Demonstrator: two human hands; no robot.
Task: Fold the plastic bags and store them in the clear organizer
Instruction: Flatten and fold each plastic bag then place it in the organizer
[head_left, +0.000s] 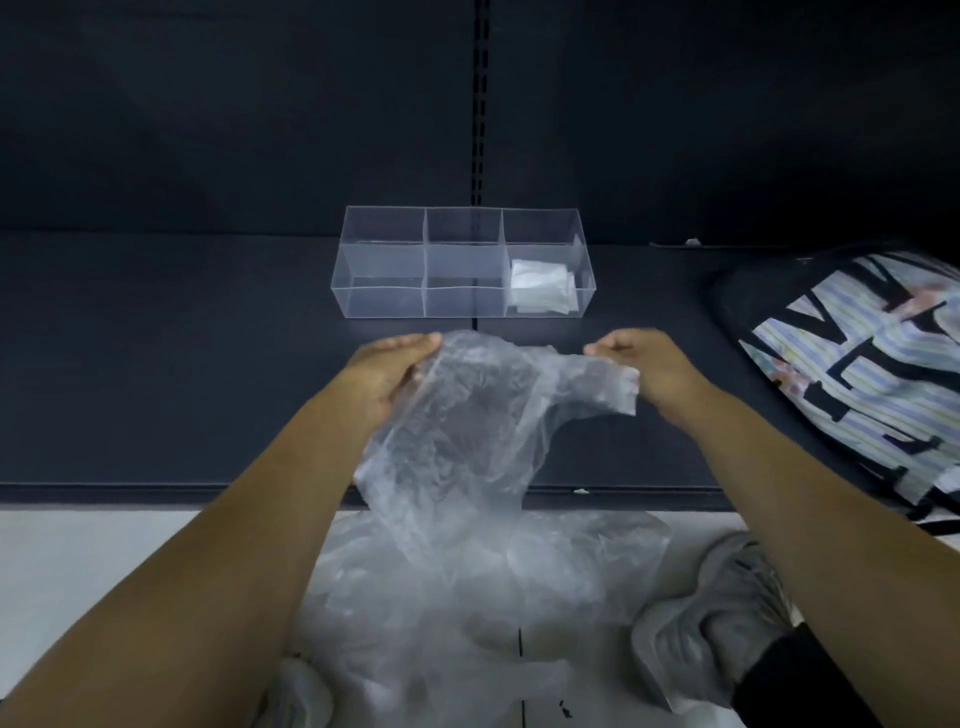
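From where I stand, the left hand (400, 364) is at about ten o'clock of the plastic bag (467, 415). Its grip is closed on the bag's upper left edge, fingers over the film and thumb beneath. The bag hangs crumpled between both hands, above the front of the dark shelf (156, 364). Its lower end trails down toward a heap of loose bags (467, 597) on the floor at six o'clock. At two o'clock of the bag, the right hand (639, 358) has its grip pinched on a bunched corner or handle.

Straight ahead at twelve o'clock sits the clear organizer (384, 260), with folded bags (540, 288) in its right-hand compartment. The other sections look empty. Farther right, at three o'clock, lies a patterned bag (857, 374), and a grey shoe (711, 623) shows at five o'clock.

I judge this to be the spreading-out step. Next the film wants pulling taut and laying flat on the shelf, so the first crease runs straight.
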